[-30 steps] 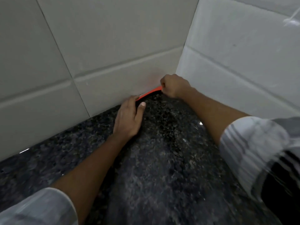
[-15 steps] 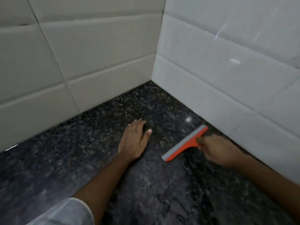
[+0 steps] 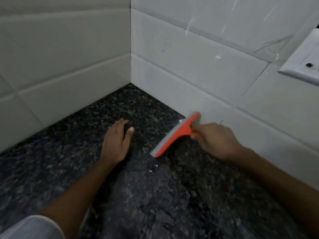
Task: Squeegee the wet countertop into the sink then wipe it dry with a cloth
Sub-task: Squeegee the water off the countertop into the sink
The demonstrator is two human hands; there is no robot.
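Note:
An orange squeegee [image 3: 176, 135] with a grey rubber blade lies slanted on the dark speckled countertop [image 3: 69, 152], its far end near the right wall. My right hand [image 3: 215, 140] grips its handle from the right. My left hand [image 3: 116, 144] rests flat on the countertop to the left of the blade, fingers straight and pointing toward the corner. Water drops and a wet sheen [image 3: 151, 169] show on the stone below the blade. Neither a sink nor a cloth is in view.
White tiled walls [image 3: 69, 57] meet in a corner behind the countertop. A white switch or socket plate [image 3: 303, 61] is mounted on the right wall at the upper right. Bare stone stretches to the left and toward me.
My right hand has pulled the squeegee out of the corner and toward me along the right wall. My left hand has drawn back from the wall and stays flat on the stone.

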